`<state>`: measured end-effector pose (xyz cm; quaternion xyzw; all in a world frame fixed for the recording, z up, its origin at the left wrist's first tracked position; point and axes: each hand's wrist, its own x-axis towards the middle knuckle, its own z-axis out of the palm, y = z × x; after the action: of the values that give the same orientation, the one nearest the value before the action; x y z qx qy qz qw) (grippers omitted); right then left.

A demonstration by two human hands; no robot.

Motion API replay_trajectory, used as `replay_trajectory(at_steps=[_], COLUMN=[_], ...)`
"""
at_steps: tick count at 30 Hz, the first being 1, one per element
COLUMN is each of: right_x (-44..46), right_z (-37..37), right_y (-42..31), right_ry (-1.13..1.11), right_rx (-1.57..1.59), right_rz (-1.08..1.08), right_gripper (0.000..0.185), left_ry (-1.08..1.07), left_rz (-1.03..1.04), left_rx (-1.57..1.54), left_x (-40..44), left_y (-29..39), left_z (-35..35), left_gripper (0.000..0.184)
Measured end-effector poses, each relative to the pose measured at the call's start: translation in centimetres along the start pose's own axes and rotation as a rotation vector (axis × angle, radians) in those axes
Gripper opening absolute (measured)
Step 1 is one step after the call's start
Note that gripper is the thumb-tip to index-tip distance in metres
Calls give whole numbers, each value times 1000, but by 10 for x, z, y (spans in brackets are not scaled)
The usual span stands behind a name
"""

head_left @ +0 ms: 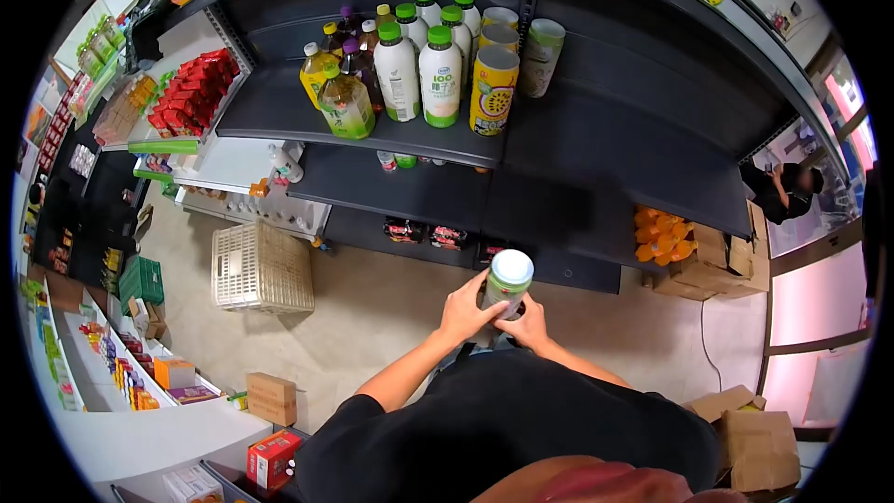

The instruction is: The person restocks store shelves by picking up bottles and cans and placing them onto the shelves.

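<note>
Close in front of my body I hold a tall can (pixel 509 278) with a pale lid and a grey-green side. My left hand (pixel 465 309) wraps round its left side, and my right hand (pixel 527 321) grips it low on the right. Beyond my hands, the dark shelf (pixel 596 135) bears a similar grey-green can (pixel 543 58) beside yellow cans (pixel 494 91) with a fruit picture. Left of these stand white bottles with green caps (pixel 440 79), a green-capped drink bottle (pixel 345 107), and several yellow and dark bottles.
A cream plastic basket (pixel 263 267) stands on the floor at left. Orange bottles (pixel 663 236) and cardboard boxes (pixel 712 265) are at right, near a cable (pixel 708 345). More cartons (pixel 759 447) lie behind me. Another person (pixel 792 188) is at far right.
</note>
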<state>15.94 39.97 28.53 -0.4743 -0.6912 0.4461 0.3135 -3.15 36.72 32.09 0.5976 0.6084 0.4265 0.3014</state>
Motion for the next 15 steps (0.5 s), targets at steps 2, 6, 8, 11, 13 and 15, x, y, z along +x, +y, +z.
replay_trajectory(at_steps=[2,6,8,11,13,15], right_x=[7,47,78,135,178,225], right_z=[-9,-37,-58,-78,-91,-102], right_y=[5,-25,-42,-77,-79,-87], right_ry=[-2,98,79,262,282,277], right_rx=[1,-85,-99,-21,25,188], right_rz=[15,-170,-207,-291,-247,-238], right_gripper=[71,65,65,67,69,71], left_ry=[10,30,65,92,127,136], left_rz=[54,250,449,579,520,447], left_rx=[-13,-141,-187,-106,-16,65], left_x=[13,43,72,124,155,188], left_y=[5,16,18,38,56,67], left_z=[-2,-9,-11,-10,-9,-4], left_gripper=[80,75,74,81,83,87])
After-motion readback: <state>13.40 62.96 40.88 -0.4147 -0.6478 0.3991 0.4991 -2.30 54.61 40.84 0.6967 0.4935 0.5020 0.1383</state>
